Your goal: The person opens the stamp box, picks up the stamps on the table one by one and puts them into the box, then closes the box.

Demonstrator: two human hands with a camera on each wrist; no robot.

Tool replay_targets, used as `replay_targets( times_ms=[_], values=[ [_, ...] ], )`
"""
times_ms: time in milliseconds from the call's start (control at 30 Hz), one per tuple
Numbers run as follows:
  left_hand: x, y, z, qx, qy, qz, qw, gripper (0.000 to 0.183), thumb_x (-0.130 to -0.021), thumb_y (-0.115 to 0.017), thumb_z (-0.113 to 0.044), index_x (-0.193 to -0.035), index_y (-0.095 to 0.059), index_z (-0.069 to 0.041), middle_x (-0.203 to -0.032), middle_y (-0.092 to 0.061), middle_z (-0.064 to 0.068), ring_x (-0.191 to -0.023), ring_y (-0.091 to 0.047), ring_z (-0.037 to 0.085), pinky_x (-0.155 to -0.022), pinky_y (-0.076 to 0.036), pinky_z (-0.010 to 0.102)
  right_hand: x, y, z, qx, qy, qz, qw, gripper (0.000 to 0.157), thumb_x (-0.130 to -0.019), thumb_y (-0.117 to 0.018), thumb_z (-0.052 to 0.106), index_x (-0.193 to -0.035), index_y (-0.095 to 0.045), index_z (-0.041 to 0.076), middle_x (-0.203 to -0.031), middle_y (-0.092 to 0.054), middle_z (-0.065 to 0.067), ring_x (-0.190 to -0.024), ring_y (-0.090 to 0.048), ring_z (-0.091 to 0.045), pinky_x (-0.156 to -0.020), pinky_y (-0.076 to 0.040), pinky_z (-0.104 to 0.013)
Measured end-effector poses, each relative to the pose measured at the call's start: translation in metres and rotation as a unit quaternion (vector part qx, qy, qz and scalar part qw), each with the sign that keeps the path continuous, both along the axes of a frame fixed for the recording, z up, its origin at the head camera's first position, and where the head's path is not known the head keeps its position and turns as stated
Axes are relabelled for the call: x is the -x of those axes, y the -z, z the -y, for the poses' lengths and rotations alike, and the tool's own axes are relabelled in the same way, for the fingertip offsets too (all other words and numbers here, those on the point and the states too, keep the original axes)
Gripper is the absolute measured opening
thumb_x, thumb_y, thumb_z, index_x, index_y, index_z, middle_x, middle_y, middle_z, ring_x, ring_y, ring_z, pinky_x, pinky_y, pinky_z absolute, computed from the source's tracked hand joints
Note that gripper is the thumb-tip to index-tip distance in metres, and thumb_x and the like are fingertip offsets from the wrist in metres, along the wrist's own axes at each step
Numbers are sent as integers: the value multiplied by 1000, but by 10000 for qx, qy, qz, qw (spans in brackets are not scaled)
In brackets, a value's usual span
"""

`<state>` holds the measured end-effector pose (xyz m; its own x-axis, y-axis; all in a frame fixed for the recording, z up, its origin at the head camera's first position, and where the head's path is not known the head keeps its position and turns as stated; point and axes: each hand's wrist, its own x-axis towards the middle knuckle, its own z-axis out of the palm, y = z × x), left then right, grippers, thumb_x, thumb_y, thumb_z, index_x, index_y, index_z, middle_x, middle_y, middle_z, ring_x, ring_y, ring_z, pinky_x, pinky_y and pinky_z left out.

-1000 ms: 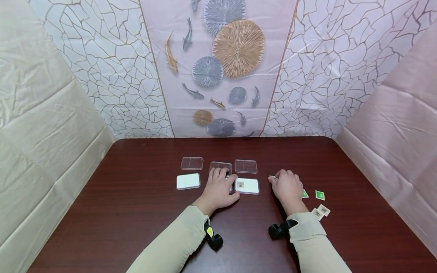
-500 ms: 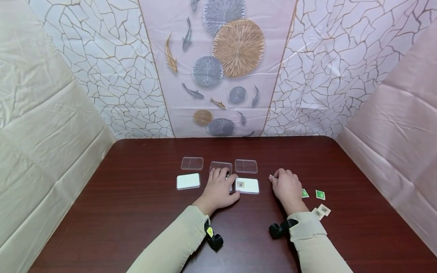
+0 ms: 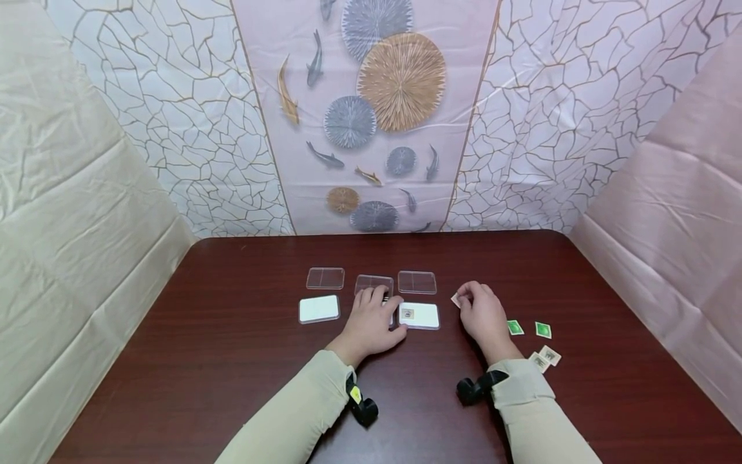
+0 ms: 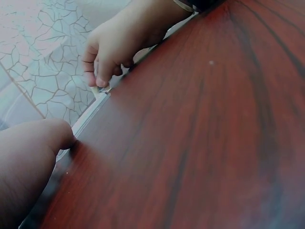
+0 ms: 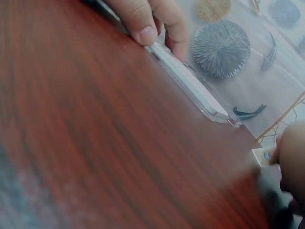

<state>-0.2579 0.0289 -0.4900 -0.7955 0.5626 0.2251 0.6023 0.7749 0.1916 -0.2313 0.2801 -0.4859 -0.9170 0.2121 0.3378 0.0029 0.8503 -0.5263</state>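
Observation:
My right hand (image 3: 484, 316), in the head view, pinches a small pale stamp (image 3: 455, 300) between thumb and fingers at the right of the cases. That stamp (image 5: 261, 156) shows a coloured picture in the right wrist view. My left hand (image 3: 371, 321) rests over the middle clear plastic case (image 3: 374, 280), fingers loosely spread and covering most of it. Its thumb lies near the lower left corner of the right case (image 3: 427, 317), which has a white insert and a small stamp (image 3: 408, 314) on its left part.
Farther left stands another clear case (image 3: 319, 309) with a white insert. Clear lids lie behind the outer cases, a left lid (image 3: 325, 278) and a right lid (image 3: 417, 282). Two green stamps (image 3: 543, 330) and two pale stamps (image 3: 549, 355) lie beside my right wrist.
My right hand has shifted slightly left and turned, and the pale stamp in its fingertips shows more. A green stamp beside it is more exposed. The left hand has stayed in place.

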Motion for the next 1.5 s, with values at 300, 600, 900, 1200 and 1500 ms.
replay_targets(
  times_ms=[300, 600, 900, 1200, 1500],
  values=[
    [0, 1, 0, -53, -12, 9, 10000, 55, -91, -58, -50, -139, -58, -23, -144, -47, 12, -130, -42, 34, -115, -26, 56, 0, -1, 8, 1326, -1445, -677, 9782, 11, -94, -69, 4, -104, -65, 6, -87, -62, -7, -80, -55, -19, -72, -45, -29],
    [2, 4, -2, -37, -34, 19, 10000, 56, -90, -59, -52, -139, -58, -24, -143, -47, 11, -130, -41, 33, -115, -26, 56, -2, 1, 11, 1413, -2103, -161, 9672, 6, -93, -72, 7, -96, -69, 10, -82, -64, 1, -74, -54, -14, -67, -45, -27],
    [0, -1, -1, -87, 9, -22, 10000, 54, -90, -58, -50, -137, -59, -23, -141, -48, 11, -129, -42, 33, -115, -27, 55, 2, 3, 19, 472, -2096, 91, 9766, 5, -93, -73, 12, -96, -69, 14, -83, -61, 4, -75, -53, -14, -70, -45, -33],
    [-1, -2, 0, -144, 48, -24, 9999, 53, -90, -58, -49, -136, -60, -22, -141, -49, 13, -128, -43, 34, -114, -27, 56, 1, 1, 24, 57, -2092, 136, 9778, 7, -92, -75, 14, -95, -68, 16, -85, -57, 5, -79, -53, -14, -72, -45, -34],
    [1, -1, -1, -23, 28, -9, 10000, 55, -91, -57, -51, -138, -59, -23, -142, -47, 12, -129, -42, 33, -115, -26, 55, 1, 1, 22, 166, -2054, -3, 9785, 5, -96, -70, 18, -97, -70, 12, -92, -63, 1, -85, -58, -18, -79, -48, -39]
  ],
)
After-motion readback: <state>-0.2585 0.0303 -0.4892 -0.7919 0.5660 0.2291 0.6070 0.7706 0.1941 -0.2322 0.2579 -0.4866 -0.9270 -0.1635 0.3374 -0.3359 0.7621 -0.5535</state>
